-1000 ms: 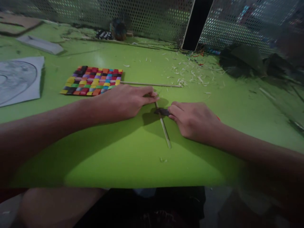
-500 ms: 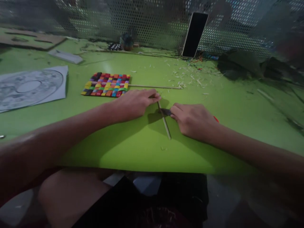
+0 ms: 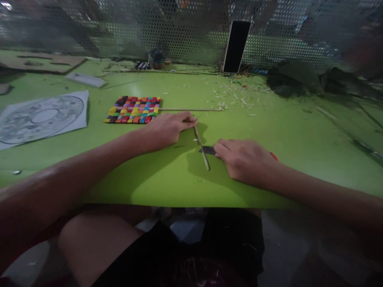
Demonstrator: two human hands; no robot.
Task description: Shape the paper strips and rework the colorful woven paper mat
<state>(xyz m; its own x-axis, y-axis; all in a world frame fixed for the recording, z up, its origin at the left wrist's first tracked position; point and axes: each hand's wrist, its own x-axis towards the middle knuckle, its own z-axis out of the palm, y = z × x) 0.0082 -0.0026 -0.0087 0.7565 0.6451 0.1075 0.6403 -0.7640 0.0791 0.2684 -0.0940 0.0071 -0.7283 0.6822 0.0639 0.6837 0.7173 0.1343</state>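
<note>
Since the earlier frame, the dark knife [image 3: 210, 150] has slid down the pale stick [image 3: 201, 145] toward its near end, and the right hand [image 3: 247, 161] has drawn farther from the left hand [image 3: 169, 127]. The hands are apart. The left has its fingertips pinched on the stick's far end; the right is clenched around the knife, its blade against the stick, with a bit of red showing behind the fist. The stick slants toward the person above the green bench [image 3: 161, 179]; whether its near tip touches the surface is hard to tell. A small pale curl [image 3: 195, 140] shows by the stick, above the blade.

Just beyond the left hand lies a multicoloured woven mat [image 3: 134, 109], a thin rod [image 3: 188, 109] reaching from it to the right, toward scattered shavings [image 3: 235, 97]. Farther left is a sheet of paper [image 3: 67, 115] printed with a ring pattern. At the back, a phone [image 3: 237, 47] stands tilted before a perforated panel [image 3: 194, 28], with dark leaves [image 3: 295, 77] to its right.
</note>
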